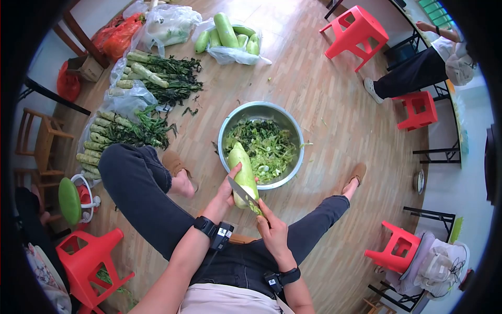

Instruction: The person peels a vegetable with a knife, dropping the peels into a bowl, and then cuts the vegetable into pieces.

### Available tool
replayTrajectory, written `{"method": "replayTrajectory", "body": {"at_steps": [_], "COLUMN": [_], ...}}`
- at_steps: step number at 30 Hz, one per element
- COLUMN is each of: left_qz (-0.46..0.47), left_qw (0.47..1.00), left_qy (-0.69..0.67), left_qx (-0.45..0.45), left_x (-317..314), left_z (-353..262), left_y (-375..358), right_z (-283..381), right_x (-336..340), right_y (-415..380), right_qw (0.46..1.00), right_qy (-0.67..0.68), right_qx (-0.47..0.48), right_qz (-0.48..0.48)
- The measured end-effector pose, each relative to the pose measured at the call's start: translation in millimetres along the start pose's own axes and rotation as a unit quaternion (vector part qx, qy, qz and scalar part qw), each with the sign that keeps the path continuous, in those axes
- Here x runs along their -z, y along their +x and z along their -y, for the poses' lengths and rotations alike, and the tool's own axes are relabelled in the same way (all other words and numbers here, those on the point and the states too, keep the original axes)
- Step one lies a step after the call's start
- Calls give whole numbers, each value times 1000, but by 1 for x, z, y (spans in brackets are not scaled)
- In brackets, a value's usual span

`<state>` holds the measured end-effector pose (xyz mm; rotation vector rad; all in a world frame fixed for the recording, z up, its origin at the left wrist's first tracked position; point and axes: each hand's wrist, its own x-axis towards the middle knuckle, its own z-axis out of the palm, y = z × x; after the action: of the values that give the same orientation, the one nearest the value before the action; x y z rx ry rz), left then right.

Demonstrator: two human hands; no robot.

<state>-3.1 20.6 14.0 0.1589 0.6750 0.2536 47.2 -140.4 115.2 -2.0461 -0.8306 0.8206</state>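
Observation:
A pale green gourd (239, 159) is in my left hand (227, 189), with my fingers wrapped round its side. Its near end looks whiter, as if the skin is off there. My right hand (272, 230) grips a knife (242, 190), whose blade lies across the near part of the gourd. A thin green bit of peel clings by the blade near my right fingers. Under the gourd's far end stands a steel basin (294, 116) on the floor, holding green peelings and dark leafy scraps.
Leafy stalks (149, 76) and more stalks (99, 138) lie to the left. Gourds in a plastic bag (235, 55) rest farther ahead. Red stools (358, 34) stand around, one (91, 267) close behind left. Another person (418, 73) stands at the far right.

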Motion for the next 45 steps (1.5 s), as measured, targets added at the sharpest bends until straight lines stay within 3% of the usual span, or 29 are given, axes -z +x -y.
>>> {"method": "replayTrajectory", "body": {"at_steps": [9,18,21,23,25,28,30,33,45], "left_qz": [-13,42,31,32,18,16,11,-4,7], "left_qw": [999,997,996,995,997,996,997,997,998], "left_qy": [-29,-36,-56,-60,-45,-56,-48,-46,-7], "left_qx": [14,48,64,67,60,73,67,56,58], "left_x": [2,11,1,6,6,7,8,6,3], "left_z": [3,5,13,15,13,9,8,8,9], "left_y": [2,4,-2,2,5,5,6,5,1], "right_z": [-3,-4,-14,-18,-6,-5,-8,-10,-6], "right_x": [-5,-8,-8,-3,5,11,11,6,-1], "right_y": [8,20,28,31,28,18,13,13,21], "right_qw": [998,999,1000,959,945,961,998,999,997], "right_qy": [-31,-22,21,258,289,246,27,-36,-80], "right_qx": [54,-48,-20,-110,-150,-124,-20,30,2], "right_qz": [-28,2,-12,41,20,0,50,18,12]}}
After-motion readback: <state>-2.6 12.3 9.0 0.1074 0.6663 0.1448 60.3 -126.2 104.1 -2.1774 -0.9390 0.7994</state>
